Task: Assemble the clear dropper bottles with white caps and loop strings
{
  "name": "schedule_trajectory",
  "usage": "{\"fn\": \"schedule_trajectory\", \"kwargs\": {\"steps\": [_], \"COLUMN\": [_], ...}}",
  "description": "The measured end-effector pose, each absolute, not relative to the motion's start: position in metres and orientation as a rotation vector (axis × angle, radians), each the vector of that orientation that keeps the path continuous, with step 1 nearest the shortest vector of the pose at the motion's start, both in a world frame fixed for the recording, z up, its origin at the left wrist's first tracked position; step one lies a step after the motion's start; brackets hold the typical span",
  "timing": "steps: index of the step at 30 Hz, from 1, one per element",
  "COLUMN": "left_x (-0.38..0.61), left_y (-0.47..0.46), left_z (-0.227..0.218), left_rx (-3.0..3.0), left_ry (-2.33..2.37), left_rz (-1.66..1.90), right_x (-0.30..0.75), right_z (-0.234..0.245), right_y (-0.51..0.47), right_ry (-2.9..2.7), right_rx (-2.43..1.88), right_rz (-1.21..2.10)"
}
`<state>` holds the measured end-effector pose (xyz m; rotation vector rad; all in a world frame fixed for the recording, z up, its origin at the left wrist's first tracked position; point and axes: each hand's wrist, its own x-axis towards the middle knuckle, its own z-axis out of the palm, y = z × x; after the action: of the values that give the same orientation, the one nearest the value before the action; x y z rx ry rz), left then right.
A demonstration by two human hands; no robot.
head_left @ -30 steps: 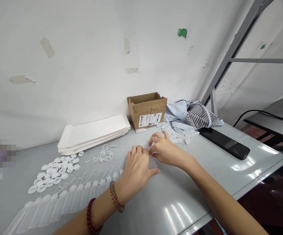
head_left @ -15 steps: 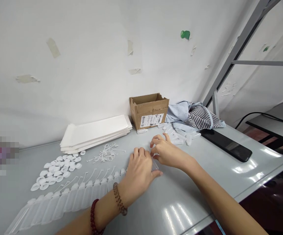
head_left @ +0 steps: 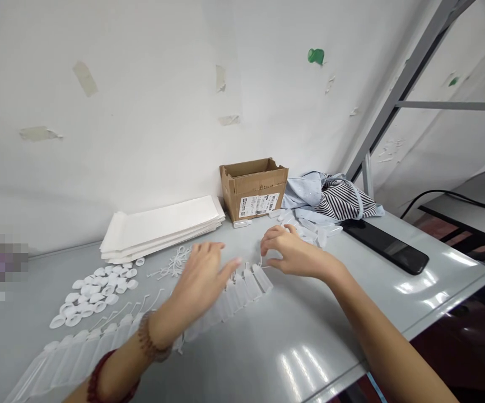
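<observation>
Grey tabletop (head_left: 309, 341) ran along a white wall (head_left: 154, 101) in the head view, with translucent tubes (head_left: 242, 292) lying in a slanting row from the near left to the middle. Over that row the left hand (head_left: 196, 280) hovered, fingers extended and unclenched, thumb apart, its forearm slanting in from the near left. At the row's right end the right hand (head_left: 293, 252) arched with bent fingers; whether they pinched the thin white stick (head_left: 261, 259) beside them could not be told.
</observation>
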<state>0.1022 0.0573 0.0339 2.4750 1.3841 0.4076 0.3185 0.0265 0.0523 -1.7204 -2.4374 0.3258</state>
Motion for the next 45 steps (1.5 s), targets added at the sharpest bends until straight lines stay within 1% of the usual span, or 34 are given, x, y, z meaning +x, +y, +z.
{"fn": "schedule_trajectory", "kwargs": {"steps": [3, 8, 13, 19, 28, 36, 40, 45], "left_x": [0.073, 0.034, 0.018, 0.015, 0.010, 0.006, 0.005, 0.010], "left_y": [0.077, 0.094, 0.090, 0.081, 0.076, 0.071, 0.066, 0.051], "left_z": [0.037, 0.041, 0.033, 0.020, 0.021, 0.029, 0.034, 0.040], "left_rx": [2.444, 2.434, 2.426, 2.410, 2.331, 2.254, 2.209, 2.123], "left_ry": [1.493, 1.598, 1.570, 1.515, 1.549, 1.612, 1.610, 1.412], "left_rz": [0.403, 0.353, 0.317, 0.366, 0.439, 0.623, 0.739, 1.140], "right_x": [0.328, 0.345, 0.363, 0.370, 0.375, 0.381, 0.379, 0.362], "right_z": [0.057, 0.057, 0.049, 0.040, 0.031, 0.030, 0.033, 0.045], "right_y": [0.030, 0.036, 0.039, 0.044, 0.047, 0.043, 0.041, 0.041], "right_ry": [-2.312, -2.094, -1.978, -2.011, -2.072, -2.008, -1.966, -1.944], "right_rx": [-1.826, -2.118, -2.343, -2.400, -2.452, -2.490, -2.442, -2.233], "right_rz": [0.252, 0.128, 0.141, 0.207, 0.209, 0.184, 0.171, 0.267]}}
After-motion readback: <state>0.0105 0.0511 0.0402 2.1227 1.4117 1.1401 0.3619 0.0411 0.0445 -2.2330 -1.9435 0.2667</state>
